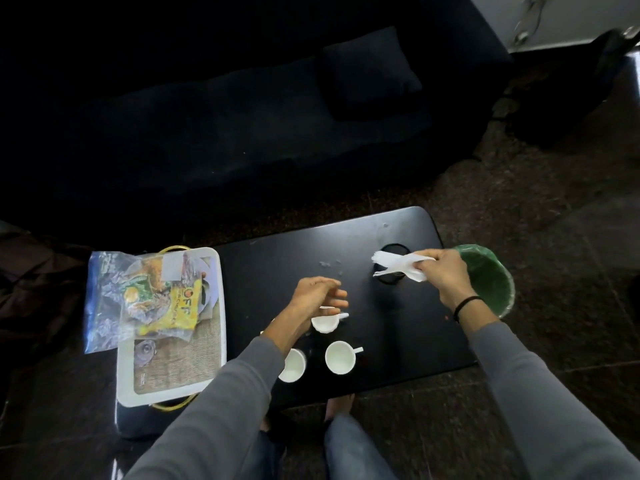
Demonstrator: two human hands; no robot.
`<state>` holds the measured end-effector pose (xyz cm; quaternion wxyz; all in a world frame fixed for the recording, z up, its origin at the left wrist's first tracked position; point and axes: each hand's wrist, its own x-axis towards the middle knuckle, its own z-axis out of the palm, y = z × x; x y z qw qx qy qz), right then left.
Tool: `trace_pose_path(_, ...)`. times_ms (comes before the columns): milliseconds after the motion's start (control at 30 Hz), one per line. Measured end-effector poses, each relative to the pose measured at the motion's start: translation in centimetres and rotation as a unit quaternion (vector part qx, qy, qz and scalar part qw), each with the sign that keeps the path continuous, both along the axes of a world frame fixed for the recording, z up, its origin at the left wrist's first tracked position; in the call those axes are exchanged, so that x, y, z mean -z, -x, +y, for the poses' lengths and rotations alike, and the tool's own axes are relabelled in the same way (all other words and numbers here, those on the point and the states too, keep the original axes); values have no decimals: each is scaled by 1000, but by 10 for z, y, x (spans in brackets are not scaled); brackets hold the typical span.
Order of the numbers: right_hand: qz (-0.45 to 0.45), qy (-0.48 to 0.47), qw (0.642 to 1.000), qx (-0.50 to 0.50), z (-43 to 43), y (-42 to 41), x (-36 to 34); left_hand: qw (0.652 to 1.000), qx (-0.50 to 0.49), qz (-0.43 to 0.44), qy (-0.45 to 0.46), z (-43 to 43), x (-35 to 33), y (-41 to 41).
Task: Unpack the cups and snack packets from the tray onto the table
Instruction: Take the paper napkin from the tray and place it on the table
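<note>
Currently, the snack packets (162, 299) are left on the tray (214, 372), well left of the loosely opened left hand (317, 297); white paper (398, 266) is clamped in the farther right hand (445, 275).

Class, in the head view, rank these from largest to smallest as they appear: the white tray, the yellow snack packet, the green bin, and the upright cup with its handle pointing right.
1. white tray
2. green bin, partly hidden by the right arm
3. yellow snack packet
4. upright cup
</note>
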<state>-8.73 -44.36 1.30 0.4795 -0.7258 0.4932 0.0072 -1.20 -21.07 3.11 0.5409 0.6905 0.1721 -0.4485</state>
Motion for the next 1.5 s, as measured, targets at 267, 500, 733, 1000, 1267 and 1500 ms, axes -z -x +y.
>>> trace_pose_path(267, 18, 59, 998, -28, -7, -13, 12, 1000, -16, 3, -12, -6, 2, -7)
trace_pose_path(500, 33, 102, 994, -37, -16, -19, 23, 1000, -10, 2, -14, -15, 4, -13)
trace_pose_path(733, 62, 80, 992, -80, -25, -27, 37, 1000, -5, 5, -22, -19, 13, -14)
trace_pose_path(1000, 64, 83, 992, -77, -25, -17, 42, 999, 11, 5, -36, -18, 15, -6)
trace_pose_path(1267, 36, 114, 988, -93, -1, -3, 23, 1000, 6, 8, -23, -8, 6, 7)
trace_pose_path(1500, 22, 103, 983, -149, 50, 0, 0, 999, -26, 0, -25, 18, 5, 14)
